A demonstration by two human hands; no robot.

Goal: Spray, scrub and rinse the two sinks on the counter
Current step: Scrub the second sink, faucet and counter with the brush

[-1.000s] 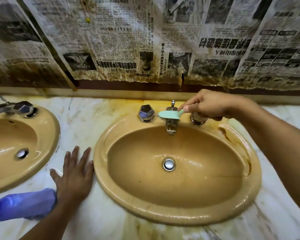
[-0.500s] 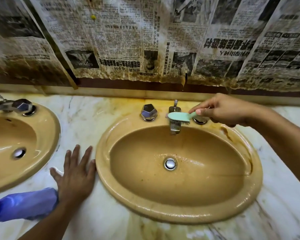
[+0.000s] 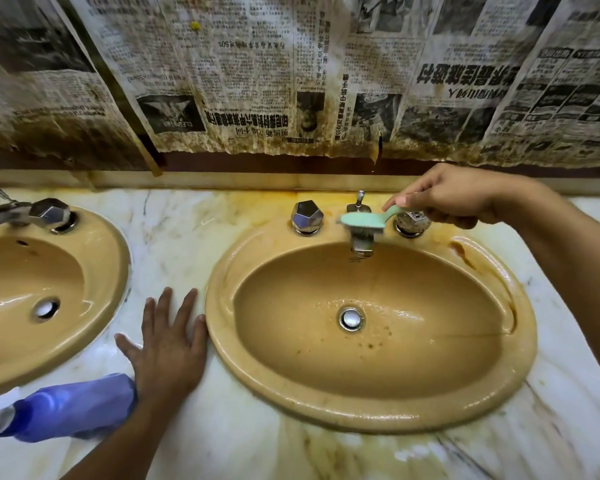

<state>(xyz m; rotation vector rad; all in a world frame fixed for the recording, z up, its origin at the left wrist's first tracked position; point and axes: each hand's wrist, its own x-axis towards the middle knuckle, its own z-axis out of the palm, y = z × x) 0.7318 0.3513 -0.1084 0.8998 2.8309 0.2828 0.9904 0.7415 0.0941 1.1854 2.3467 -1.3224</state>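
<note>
Two tan oval sinks sunk in the marble desk: right sink directly ahead, left sink partly cut off at the left edge.

Step in hand, by judgement: scrubbing, at the fittings of the right sink and not yet in its bowl.

Hands:
- Right hand: pinches the handle end of a mint-green scrub brush, just above the right tap knob.
- Left hand: rests flat on the desk between the sinks, fingers straight and spread, fingertips just beside the right sink's rim. Holds nothing.

Brush:
- Sits bristles-down on top of the chrome faucet spout, between the left tap knob and the right one. Head slightly blurred.
- Long axis nearly level, side to side along the back rim.
- Head to the person's left, handle rising a little rightward into the fingers.

Blue spray bottle on its side by the left forearm; contact not determinable.

Next move, by judgement: calls for short strokes over spout and knobs, then firmer work on the brown stain on the right rim and the specks near the drain. No water seen at the spout, so rinse outstanding.
</note>
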